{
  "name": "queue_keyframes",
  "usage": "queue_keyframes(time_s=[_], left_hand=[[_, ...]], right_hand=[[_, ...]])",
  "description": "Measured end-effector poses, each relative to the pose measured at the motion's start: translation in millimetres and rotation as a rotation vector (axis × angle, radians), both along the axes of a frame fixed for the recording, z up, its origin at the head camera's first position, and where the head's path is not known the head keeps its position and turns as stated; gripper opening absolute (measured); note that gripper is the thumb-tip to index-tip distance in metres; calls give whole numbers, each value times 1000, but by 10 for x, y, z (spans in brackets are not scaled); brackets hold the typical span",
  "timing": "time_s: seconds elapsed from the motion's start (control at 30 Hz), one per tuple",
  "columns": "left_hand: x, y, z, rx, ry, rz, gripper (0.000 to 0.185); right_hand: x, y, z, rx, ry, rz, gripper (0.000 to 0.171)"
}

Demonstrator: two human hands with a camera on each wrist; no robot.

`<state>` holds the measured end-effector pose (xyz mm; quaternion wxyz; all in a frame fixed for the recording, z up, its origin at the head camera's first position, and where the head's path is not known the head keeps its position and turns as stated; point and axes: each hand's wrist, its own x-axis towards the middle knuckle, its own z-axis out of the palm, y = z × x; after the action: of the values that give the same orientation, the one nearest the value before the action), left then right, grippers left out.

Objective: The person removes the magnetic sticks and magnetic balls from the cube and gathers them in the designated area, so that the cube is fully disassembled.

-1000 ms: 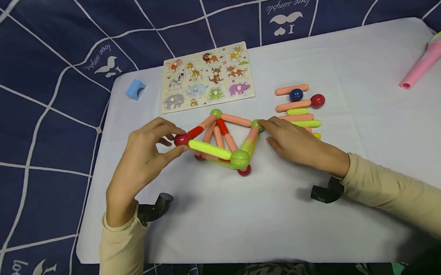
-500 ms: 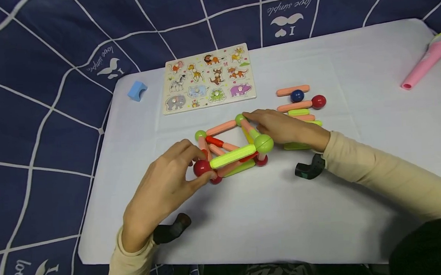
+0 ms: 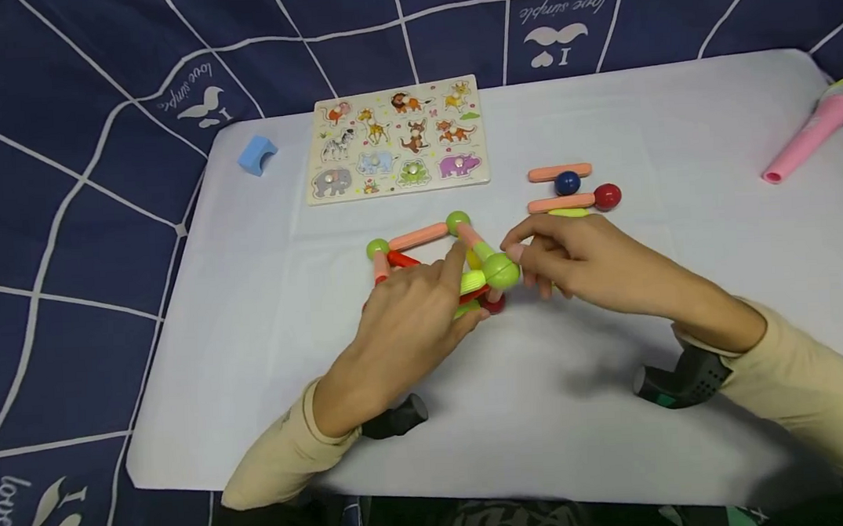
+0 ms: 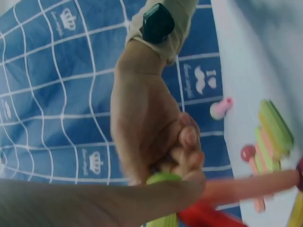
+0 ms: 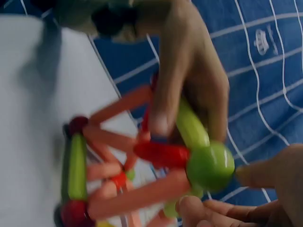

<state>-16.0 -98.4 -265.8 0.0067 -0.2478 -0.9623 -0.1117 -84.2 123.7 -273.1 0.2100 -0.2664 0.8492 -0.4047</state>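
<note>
In the head view, a frame of coloured rods and balls (image 3: 420, 236) sits on the desk (image 3: 542, 430), below the animal peg puzzle (image 3: 396, 138). The left hand (image 3: 413, 314) spans its near side; the right hand (image 3: 591, 263) has curled fingers at the large green ball (image 3: 501, 271), though whether they pinch it I cannot tell. Beyond lie a loose salmon rod (image 3: 560, 172), a blue ball (image 3: 567, 183) and a salmon rod ending in a red ball (image 3: 608, 197).

The left wrist view shows more unused rods (image 4: 275, 125) on the desk.

In the right wrist view, the left hand is clamped on a yellow-green rod (image 5: 191, 125) meeting the green ball. The joining looks well advanced, many corners being connected; those spare pieces seem unattached.
</note>
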Motion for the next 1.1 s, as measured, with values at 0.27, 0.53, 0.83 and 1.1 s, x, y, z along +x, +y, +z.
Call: queue_keyframes(time_s=[0.27,0.53,0.83,1.1], left_hand=[[-198,190,-12,-33,-85,-6,35],[-318,210,-5,10,-170,-33,22],[-319,178,2,56,-195,-71,18],[-311,150,-5,87,-198,-83,19]], right_hand=[[121,-117,6,-21,10,-14,43],[164,-180,-37,-65,-31,-64,39],[198,-177,-54,-80,-19,-49,38],[189,-164,-85,-96,-11,-12,33]])
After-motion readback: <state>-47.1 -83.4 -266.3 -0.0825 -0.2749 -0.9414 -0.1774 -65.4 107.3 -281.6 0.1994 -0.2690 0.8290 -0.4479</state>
